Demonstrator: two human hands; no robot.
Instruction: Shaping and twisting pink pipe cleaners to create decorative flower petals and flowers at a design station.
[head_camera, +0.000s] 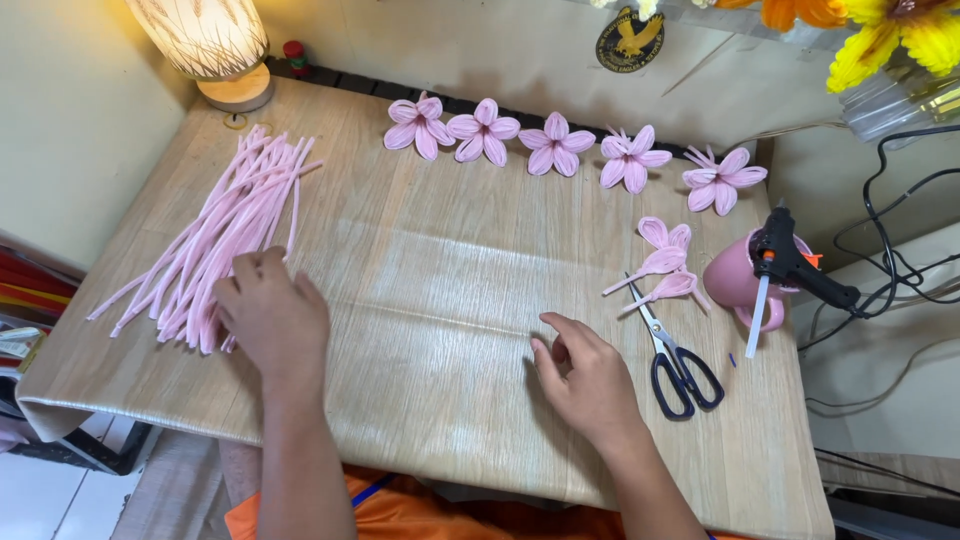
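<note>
1. The scene is bright and evenly lit, with soft daylight-like light across the whole table (440, 270).
2. A lit lamp (205, 40) at the top left adds a warm glow on the wall and the table corner beside it.
3. A pale sheen of glare lies over the middle of the glossy tabletop.
4. Shadows are faint and short, lying just under the left hand (272, 318) and right hand (588, 378).
5. Focus is sharp throughout, with slight wide-angle bending at the edges.
</note>
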